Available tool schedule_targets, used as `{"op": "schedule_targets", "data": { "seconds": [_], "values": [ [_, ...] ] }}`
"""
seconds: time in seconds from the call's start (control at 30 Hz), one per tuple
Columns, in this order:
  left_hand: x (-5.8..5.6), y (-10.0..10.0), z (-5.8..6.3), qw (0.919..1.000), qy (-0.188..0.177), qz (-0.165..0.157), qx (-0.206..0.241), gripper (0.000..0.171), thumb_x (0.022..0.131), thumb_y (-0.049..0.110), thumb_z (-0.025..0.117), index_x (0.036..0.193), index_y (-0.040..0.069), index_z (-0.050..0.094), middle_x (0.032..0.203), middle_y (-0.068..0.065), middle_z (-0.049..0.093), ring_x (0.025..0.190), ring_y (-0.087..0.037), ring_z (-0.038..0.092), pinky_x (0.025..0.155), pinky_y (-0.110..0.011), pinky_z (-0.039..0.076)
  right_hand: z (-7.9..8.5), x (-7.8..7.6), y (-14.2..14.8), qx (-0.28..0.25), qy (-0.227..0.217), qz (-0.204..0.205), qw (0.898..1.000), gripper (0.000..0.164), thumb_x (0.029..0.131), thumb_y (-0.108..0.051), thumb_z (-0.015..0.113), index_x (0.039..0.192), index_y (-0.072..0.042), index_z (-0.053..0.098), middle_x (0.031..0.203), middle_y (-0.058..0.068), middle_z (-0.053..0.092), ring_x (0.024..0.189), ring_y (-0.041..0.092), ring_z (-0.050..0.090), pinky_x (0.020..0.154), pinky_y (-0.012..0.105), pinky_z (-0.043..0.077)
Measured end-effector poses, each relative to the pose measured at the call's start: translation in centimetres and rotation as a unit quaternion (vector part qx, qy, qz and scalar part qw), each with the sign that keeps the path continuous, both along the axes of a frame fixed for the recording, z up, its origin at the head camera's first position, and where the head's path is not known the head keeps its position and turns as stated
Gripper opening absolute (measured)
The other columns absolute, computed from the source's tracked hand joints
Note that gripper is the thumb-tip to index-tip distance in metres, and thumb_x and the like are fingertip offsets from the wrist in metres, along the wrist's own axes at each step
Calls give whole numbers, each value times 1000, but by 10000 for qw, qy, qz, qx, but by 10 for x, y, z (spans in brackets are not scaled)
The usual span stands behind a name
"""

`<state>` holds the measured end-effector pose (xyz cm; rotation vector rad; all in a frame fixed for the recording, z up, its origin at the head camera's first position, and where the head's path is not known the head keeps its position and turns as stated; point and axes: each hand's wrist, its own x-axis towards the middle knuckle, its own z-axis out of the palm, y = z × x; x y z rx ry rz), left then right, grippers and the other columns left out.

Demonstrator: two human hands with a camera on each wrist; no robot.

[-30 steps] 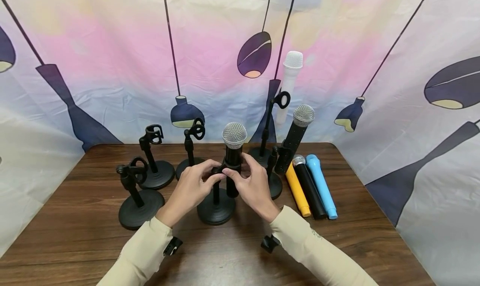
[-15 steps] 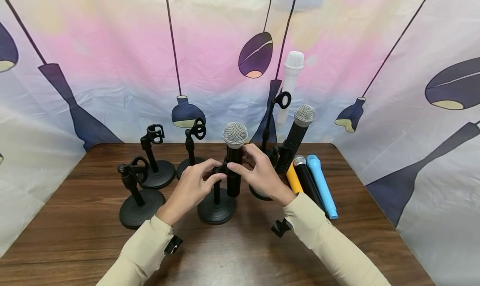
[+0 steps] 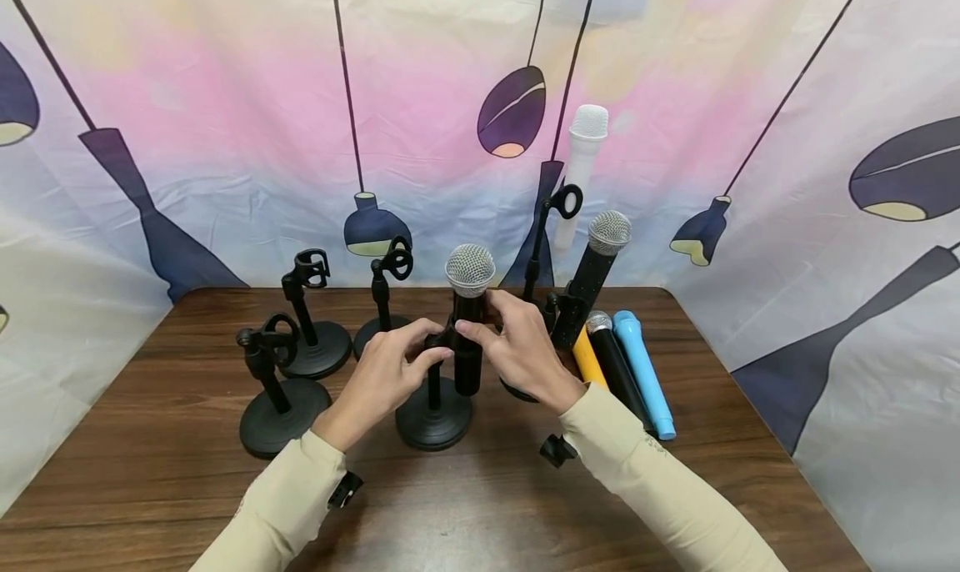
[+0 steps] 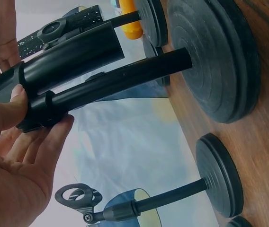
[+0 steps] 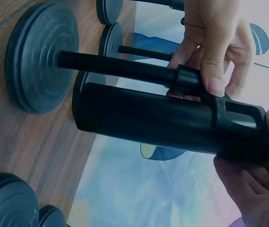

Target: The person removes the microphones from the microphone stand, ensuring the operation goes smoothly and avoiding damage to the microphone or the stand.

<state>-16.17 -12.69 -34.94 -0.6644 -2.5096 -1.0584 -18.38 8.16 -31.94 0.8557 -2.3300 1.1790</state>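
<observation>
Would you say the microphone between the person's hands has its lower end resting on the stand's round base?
No, the left wrist view shows the microphone ending short of the round base.

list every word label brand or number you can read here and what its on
None: no word, label, brand, number or sign can be read in these views.
Too small to read: a faint marking on the right sleeve; I can't tell whether it is lettering.
No lettering can be made out on the central black microphone or its stand.
</observation>
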Motion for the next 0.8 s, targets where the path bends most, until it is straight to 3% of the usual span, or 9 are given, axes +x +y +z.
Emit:
{"op": "schedule_targets", "data": {
  "seconds": [0.3, 0.6, 0.8],
  "values": [
    [1, 0, 0, 9997, 158, -33, -194, 26, 95, 20, 73, 119, 9, 70, 56, 9, 46, 46, -7, 39, 48, -26, 36, 0, 2, -3, 132, 330, -264, 9990, 17, 94, -20, 75, 102, -7, 66, 79, 1, 58, 61, 12, 48, 57, 30, 40],
    [2, 0, 3, 9992, 109, -14, -390, 26, 97, 21, 71, 120, 8, 70, 54, 10, 44, 44, -6, 39, 48, -26, 37, -2, 2, -5, 149, 459, -329, 9983, 17, 96, -20, 73, 105, -7, 67, 84, 1, 63, 63, 11, 51, 58, 30, 43],
    [2, -2, 3, 9993, 68, -83, -368, 22, 97, 21, 71, 117, 10, 70, 57, 10, 47, 46, -6, 41, 49, -27, 39, 2, 1, -3, 193, 309, -174, 9992, 21, 97, -21, 72, 109, -6, 66, 90, 3, 67, 70, 12, 57, 62, 30, 46]
  ]
}}
